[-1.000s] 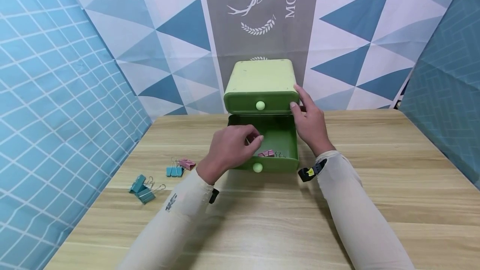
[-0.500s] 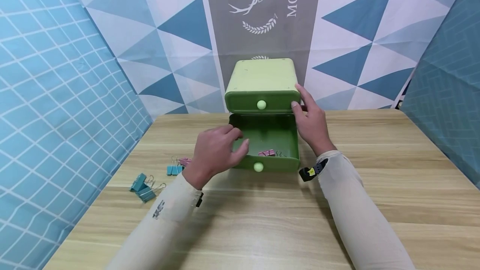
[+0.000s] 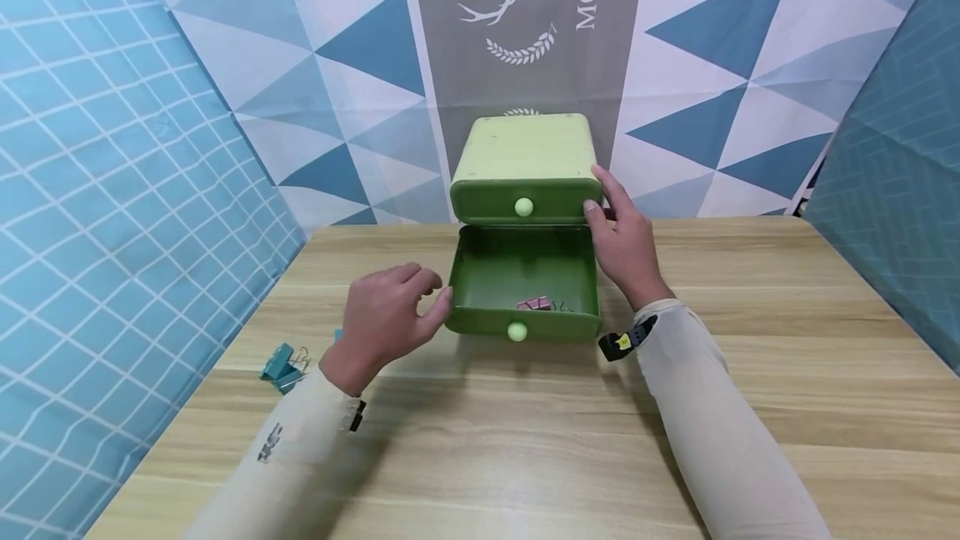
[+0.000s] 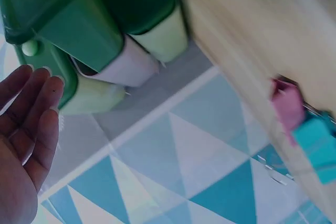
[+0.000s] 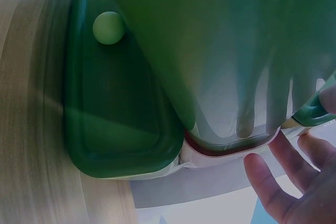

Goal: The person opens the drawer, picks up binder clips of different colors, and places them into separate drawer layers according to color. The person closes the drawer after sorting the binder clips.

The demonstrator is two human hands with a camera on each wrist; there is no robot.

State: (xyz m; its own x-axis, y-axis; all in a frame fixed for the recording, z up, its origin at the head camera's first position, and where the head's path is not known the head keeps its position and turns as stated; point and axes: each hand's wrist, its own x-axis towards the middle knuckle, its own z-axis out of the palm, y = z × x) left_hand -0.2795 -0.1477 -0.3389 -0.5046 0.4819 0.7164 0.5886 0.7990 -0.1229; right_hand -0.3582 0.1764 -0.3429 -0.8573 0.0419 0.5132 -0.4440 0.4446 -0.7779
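A green drawer cabinet stands against the back wall, with one drawer pulled out below the top one. Near that drawer's front lie a pink binder clip and some wire handles. My left hand is just left of the drawer, holding nothing, its fingers loosely bent; whether the thumb touches the drawer's side I cannot tell. My right hand rests on the cabinet's right front corner, thumb on the top drawer's front. In the right wrist view its fingers reach out fairly straight along the side.
Teal binder clips lie on the wooden table at the left. In the left wrist view a pink clip lies beside a teal clip. Below the pulled-out drawer a lower drawer is shut. Patterned cloth walls surround the table.
My left hand has moved left, from above the pulled-out drawer to beside it, and now covers most of the nearer clips. My right hand has stayed on the cabinet.
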